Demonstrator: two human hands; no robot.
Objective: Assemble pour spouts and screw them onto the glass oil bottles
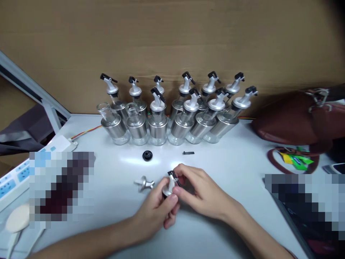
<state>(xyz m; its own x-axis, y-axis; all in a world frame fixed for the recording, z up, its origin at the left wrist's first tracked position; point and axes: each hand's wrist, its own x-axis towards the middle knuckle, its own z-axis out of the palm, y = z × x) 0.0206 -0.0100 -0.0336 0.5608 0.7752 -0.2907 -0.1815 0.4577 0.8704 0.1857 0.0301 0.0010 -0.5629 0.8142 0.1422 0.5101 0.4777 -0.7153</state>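
A silver pour spout [171, 185] with a black flip lever is held between both hands above the table. My left hand [156, 212] is closed around its base, the thumb pressing on the flange. My right hand [206, 192] pinches the lever side with thumb and fingertips; the exact contact is partly hidden. Just left of my hands lies another silver spout [144, 184] on its side, with no black lever on it. Farther back are a round black stopper [147, 155] and a small, narrow black piece [188, 153], both untouched.
Two rows of glass-and-steel bottles [158, 127] stand at the back; most carry spouts, while two at front left are uncapped. A power strip [16, 172] and white round charger [17, 218] lie left. A brown bag [293, 118] and green packet [299, 162] are at right.
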